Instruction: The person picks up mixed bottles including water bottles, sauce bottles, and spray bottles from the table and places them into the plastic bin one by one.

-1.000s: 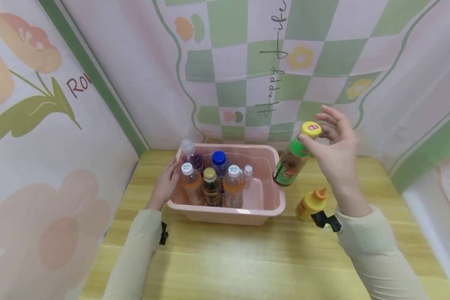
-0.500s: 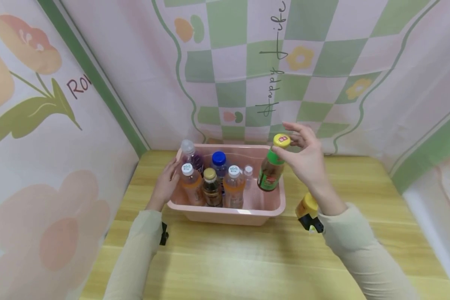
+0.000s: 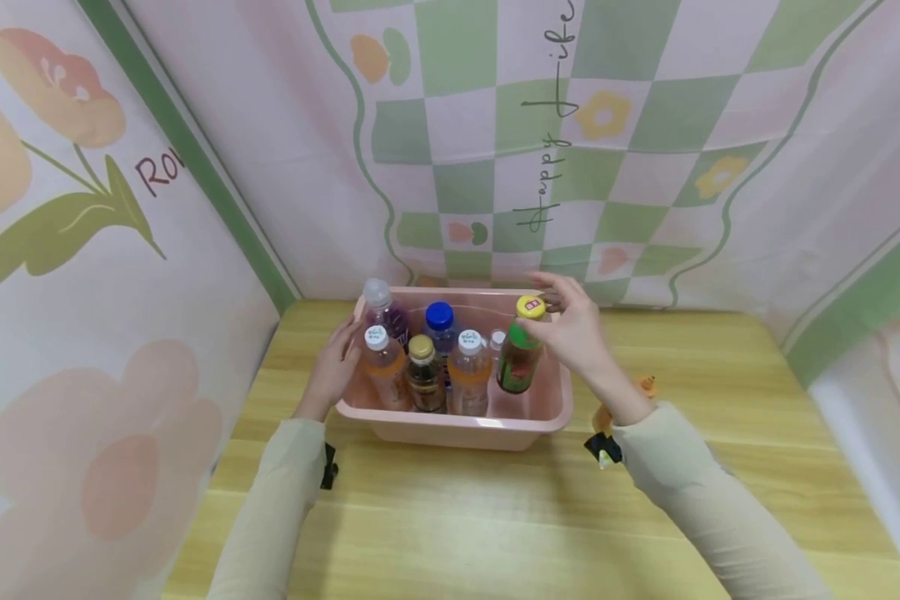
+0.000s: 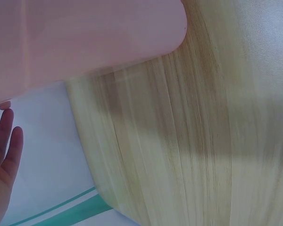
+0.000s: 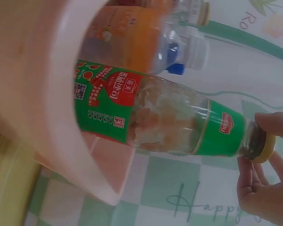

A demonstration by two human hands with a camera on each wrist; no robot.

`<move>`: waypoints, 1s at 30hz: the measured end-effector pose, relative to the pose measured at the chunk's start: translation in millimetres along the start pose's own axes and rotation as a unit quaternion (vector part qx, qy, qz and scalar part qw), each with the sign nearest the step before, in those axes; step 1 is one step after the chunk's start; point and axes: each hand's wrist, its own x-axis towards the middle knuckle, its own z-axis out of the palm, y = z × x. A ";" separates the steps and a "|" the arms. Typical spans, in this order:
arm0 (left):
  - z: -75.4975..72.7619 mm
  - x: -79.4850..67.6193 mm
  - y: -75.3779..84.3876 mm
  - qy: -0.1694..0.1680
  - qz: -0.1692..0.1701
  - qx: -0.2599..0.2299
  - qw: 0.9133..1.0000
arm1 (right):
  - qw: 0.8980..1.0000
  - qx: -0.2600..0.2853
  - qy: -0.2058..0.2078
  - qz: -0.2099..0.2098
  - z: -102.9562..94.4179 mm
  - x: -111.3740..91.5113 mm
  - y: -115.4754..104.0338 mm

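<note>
My right hand pinches a glass sauce bottle by its yellow cap. The bottle has green and red labels and is held inside the right part of a pink plastic basin. In the right wrist view the thumb and fingertips close round the cap of this largely see-through bottle; its base is hidden behind the basin's rim. At the basin's left rim, my left hand rests with its fingers fairly straight. The left wrist view shows those fingers beside the basin wall.
Several bottles fill the basin's left and middle, among them a purple one, a blue-capped one and a gold-capped dark one. A squeeze bottle with an orange nozzle stands right of the basin, partly behind my right forearm.
My right hand has carried the sauce bottle leftward and down, from beyond the basin's right rim to inside it. The left hand has stayed at the left rim.
</note>
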 end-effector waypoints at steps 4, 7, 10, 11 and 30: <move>-0.6 0.2 0.2 -0.002 0.000 0.001 1.000 | 1.000 -0.019 -0.014 0.004 7.0 3.4 9.8; -0.7 0.7 0.3 -0.003 0.000 0.000 1.000 | 0.999 -0.028 -0.026 0.016 11.3 5.3 16.4; -0.4 1.0 0.4 -0.002 0.000 -0.003 1.000 | 0.998 -0.038 -0.038 0.031 15.2 7.4 22.4; -0.3 1.0 0.4 -0.002 -0.001 -0.004 1.000 | 0.998 -0.043 -0.041 0.035 16.4 8.0 24.1; 0.0 0.6 -0.1 0.002 -0.001 0.004 1.000 | 0.996 -0.073 -0.031 0.047 31.6 15.2 45.6</move>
